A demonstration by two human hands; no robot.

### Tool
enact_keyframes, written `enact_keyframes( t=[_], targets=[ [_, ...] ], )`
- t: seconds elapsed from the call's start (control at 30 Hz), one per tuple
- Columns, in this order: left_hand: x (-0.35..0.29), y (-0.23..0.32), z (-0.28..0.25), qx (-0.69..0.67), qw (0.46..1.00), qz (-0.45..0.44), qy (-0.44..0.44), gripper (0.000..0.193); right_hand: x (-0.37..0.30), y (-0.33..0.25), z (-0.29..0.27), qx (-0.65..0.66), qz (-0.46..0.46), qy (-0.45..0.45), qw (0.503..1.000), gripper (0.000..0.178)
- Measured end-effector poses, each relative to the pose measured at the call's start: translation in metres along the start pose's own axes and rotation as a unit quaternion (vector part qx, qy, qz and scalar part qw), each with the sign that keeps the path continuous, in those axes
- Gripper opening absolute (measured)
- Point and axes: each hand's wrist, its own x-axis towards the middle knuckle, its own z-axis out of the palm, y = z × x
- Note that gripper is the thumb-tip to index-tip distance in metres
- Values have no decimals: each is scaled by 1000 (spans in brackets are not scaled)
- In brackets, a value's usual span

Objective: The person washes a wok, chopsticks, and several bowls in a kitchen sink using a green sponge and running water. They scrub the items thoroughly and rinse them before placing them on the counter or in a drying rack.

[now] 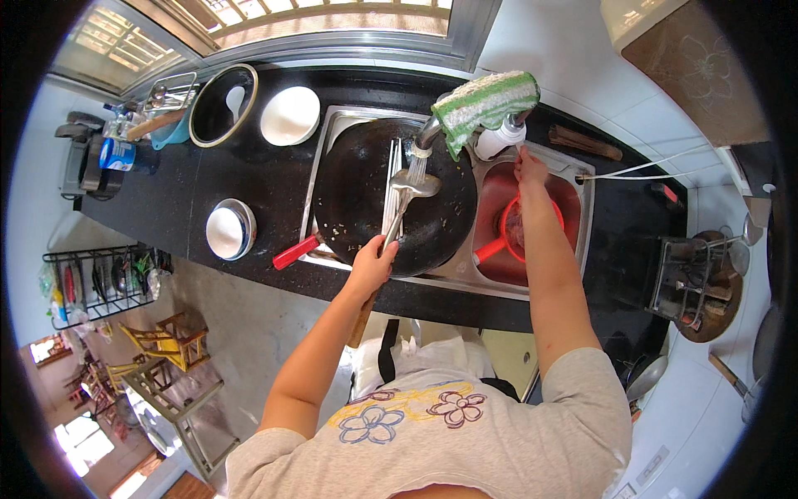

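Note:
My left hand [373,264] is closed round the handle of a metal ladle [418,185] with a wooden end. The ladle's head is under water running from the faucet [426,137]. Below it, a black wok [353,187] with a red handle fills the left basin; food bits cling to its surface. Metal chopsticks [389,195] lie in the wok beside the ladle. My right hand [531,169] reaches to the back of the sink, fingers closed beside a white bottle [499,140]; what they grip is hidden. Beneath that forearm, a red dipper [490,250] sits in the right basin.
A green-and-white cloth [486,108] drapes over the faucet. Left on the black counter [179,212] are a white bowl [290,116], stacked bowls [226,232] and a glass lid [208,114]. A wire rack [694,279] hangs at the right.

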Motion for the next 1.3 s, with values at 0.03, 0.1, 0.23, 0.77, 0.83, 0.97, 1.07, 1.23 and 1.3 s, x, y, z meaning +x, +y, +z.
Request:
enact_keyframes(
  t=[0.03,0.1,0.23,0.77,0.83,0.97,1.07,1.23,1.3],
  targets=[
    [0,1,3,4,1000,9,-1,28,1,-4,-5,-9,4,9,1000,27],
    [0,3,6,14,1000,27,1,30,-6,-12,-7,-78,-62,91,991,29],
    [0,6,1,24,998,51,30,30,-85,-45,8,-191,-280,180,923,44],
    [-1,8,-28,160,967,191,51,28,-313,-202,51,131,-344,-78,926,29],
    [-4,5,-38,171,954,239,65,27,-340,-212,44,152,-356,-108,916,27],
    [-9,10,-58,197,947,248,48,28,-361,-188,40,89,-329,-93,935,23],
    [-16,22,-64,232,944,234,24,29,-332,-124,46,-67,-304,-85,947,23],
    [-21,34,-63,271,922,274,14,28,-263,-19,98,-264,-303,-180,898,24],
    [-20,36,-64,290,913,286,19,28,-257,-1,125,-255,-384,-223,859,27]
  ],
)
